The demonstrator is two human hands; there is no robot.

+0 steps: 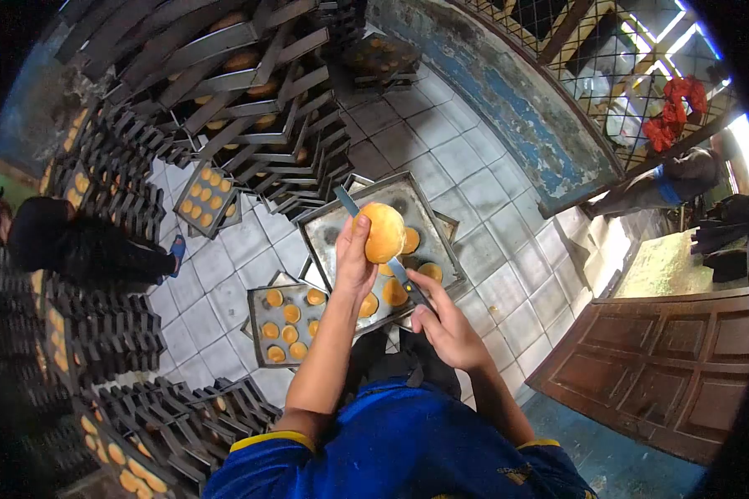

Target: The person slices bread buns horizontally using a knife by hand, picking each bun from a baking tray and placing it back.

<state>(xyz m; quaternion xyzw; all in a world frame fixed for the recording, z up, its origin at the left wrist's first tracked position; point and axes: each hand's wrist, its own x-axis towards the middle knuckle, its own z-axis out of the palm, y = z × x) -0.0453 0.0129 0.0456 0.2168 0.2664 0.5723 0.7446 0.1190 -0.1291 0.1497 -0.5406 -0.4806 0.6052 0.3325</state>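
A round golden bun (384, 234) is in my left hand (354, 254), the thumb pressed on its near side. My right hand (449, 326) grips the dark handle of a long knife (399, 271). Its blade runs across at the bun, with the tip showing beyond the bun's upper left; whether it lies inside the bun or behind it I cannot tell. Below both hands is a large metal tray (429, 218) with several buns, among them one bun (395, 292) by the knife handle.
A smaller tray (256, 331) of buns lies on the tiled floor to the left, and another bun tray (205, 200) sits farther off. Tall stacks of trays (250, 108) crowd the left. A person (83, 241) stands there. A wooden door (657, 366) is at right.
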